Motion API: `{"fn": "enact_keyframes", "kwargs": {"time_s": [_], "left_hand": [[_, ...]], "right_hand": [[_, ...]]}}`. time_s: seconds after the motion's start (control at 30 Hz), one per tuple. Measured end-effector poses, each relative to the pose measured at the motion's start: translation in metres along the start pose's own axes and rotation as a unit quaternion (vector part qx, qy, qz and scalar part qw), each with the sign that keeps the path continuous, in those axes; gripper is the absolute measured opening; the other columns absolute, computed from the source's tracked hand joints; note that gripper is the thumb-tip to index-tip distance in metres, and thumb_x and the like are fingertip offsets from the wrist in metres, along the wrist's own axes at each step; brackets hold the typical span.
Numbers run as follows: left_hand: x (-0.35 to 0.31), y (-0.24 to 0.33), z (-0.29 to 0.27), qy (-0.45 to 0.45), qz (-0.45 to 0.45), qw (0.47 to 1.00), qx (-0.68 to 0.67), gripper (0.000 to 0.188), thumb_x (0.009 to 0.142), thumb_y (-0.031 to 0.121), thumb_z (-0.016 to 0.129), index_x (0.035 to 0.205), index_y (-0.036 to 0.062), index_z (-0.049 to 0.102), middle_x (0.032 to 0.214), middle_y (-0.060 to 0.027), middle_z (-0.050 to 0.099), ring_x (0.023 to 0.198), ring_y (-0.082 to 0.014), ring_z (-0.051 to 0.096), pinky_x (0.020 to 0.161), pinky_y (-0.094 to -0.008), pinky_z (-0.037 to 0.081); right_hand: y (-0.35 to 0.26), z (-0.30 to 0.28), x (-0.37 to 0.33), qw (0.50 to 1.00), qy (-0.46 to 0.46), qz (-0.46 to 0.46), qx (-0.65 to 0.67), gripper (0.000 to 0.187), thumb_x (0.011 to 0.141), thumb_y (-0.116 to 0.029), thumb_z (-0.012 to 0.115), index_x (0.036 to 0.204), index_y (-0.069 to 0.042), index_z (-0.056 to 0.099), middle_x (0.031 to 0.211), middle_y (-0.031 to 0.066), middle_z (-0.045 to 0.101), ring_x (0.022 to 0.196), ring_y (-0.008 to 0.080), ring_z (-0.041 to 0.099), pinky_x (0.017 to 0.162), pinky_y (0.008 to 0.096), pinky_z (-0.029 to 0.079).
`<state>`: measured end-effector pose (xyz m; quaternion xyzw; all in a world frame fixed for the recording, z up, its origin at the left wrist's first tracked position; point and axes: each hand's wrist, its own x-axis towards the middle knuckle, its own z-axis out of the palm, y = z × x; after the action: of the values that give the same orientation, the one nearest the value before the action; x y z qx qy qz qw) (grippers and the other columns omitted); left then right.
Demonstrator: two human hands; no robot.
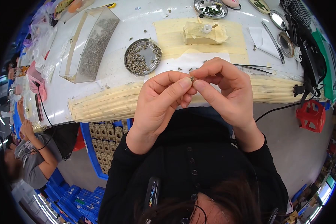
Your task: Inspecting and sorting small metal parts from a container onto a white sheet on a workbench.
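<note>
A tiny metal part [192, 78] is pinched between my two hands above the table's near edge; its exact kind is too small to make out. My left hand [162, 95] grips it with thumb and forefinger, the other fingers curled. From the other side my right hand [227, 91] closes thumb and forefinger on the same part. A round steel dish [153, 61] beyond my left hand holds many similar small metal parts. Several loose ones lie on the white paper just past my fingertips. Black tweezers [254, 67] rest to the right of my right hand.
A clear box [71, 59] of small grey parts stands at left. A tape-wrapped block [201, 35] with a small white cup is at the back. Another dish [212, 15] holds dark green pieces. Below the table are a blue crate [87, 140] and a red stool [311, 115]. A person sits at left.
</note>
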<state>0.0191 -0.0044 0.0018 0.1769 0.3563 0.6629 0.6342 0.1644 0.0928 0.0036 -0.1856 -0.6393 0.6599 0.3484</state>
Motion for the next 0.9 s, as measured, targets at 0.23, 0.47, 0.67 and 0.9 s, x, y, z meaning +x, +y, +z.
{"fn": "enact_keyframes", "kwargs": {"time_s": [0.23,0.47,0.67,0.9], "left_hand": [[-0.0007,-0.0018,0.0021,0.019,0.029,0.999,0.041,0.012,0.093,0.010,0.061,0.097,0.0007,0.066,0.082,-0.0052,0.067,0.068,-0.0066,0.057,0.061,-0.0204,0.046],[-0.0011,-0.0031,0.0043,0.027,0.049,0.997,0.058,0.011,0.092,0.009,0.062,0.095,-0.0006,0.065,0.082,-0.0057,0.067,0.068,-0.0069,0.057,0.060,-0.0205,0.046],[-0.0014,-0.0043,0.0034,0.029,0.060,0.996,0.063,0.011,0.091,0.009,0.062,0.095,-0.0005,0.065,0.082,-0.0055,0.067,0.068,-0.0068,0.057,0.060,-0.0203,0.046],[-0.0005,-0.0008,0.0023,0.014,0.045,0.998,0.051,0.011,0.091,0.009,0.063,0.096,-0.0005,0.065,0.084,-0.0062,0.067,0.071,-0.0072,0.058,0.062,-0.0205,0.046]], "right_hand": [[-0.0013,-0.0004,0.0001,1.000,0.000,-0.008,-0.013,0.012,0.084,-0.001,0.066,0.096,0.002,0.064,0.089,0.0061,0.067,0.084,0.0118,0.066,0.082,0.0267,0.053],[-0.0019,-0.0006,0.0002,1.000,-0.004,-0.019,-0.022,0.012,0.083,0.000,0.066,0.095,0.002,0.064,0.089,0.0062,0.067,0.084,0.0125,0.067,0.080,0.0265,0.053],[0.0001,-0.0006,0.0000,0.999,-0.007,-0.032,-0.030,0.012,0.082,0.001,0.066,0.094,0.002,0.065,0.089,0.0062,0.066,0.084,0.0127,0.067,0.080,0.0261,0.053],[0.0015,-0.0007,0.0003,1.000,0.002,-0.024,0.001,0.013,0.083,0.002,0.066,0.095,0.002,0.065,0.090,0.0070,0.066,0.084,0.0136,0.067,0.080,0.0267,0.054]]}}
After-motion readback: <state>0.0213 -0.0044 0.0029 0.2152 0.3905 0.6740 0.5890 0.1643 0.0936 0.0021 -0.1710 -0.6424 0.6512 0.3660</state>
